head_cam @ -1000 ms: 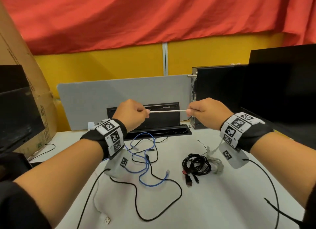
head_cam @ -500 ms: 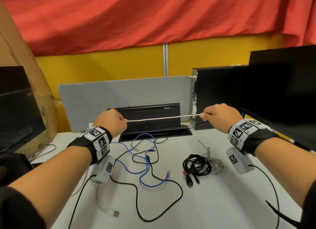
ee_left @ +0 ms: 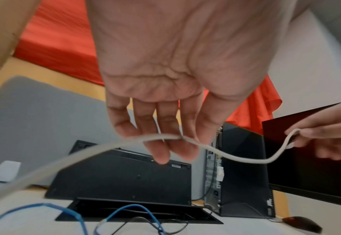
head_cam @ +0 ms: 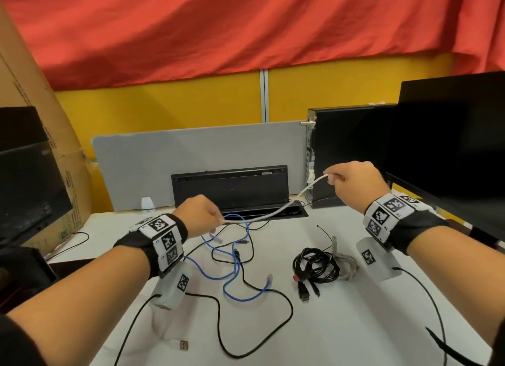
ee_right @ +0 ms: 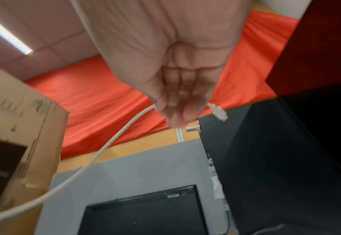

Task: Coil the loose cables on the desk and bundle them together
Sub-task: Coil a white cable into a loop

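A white cable sags between my two hands above the desk. My left hand pinches it low, over the tangle; in the left wrist view the cable runs between thumb and fingers. My right hand grips it higher, near its end, and the white plug sticks out past the curled fingers. The cable's USB end lies on the desk. A blue cable and a loose black cable lie tangled below. A coiled black bundle sits beside a grey coil.
A black monitor and a PC tower stand at the right. An open black cable hatch sits at the back, before a grey partition. A cardboard box and a second monitor stand on the left. A mouse lies by the tower.
My hands first drew apart along the taut white cable. Since then the left hand has dropped and come back toward the middle, and the cable has gone slack.
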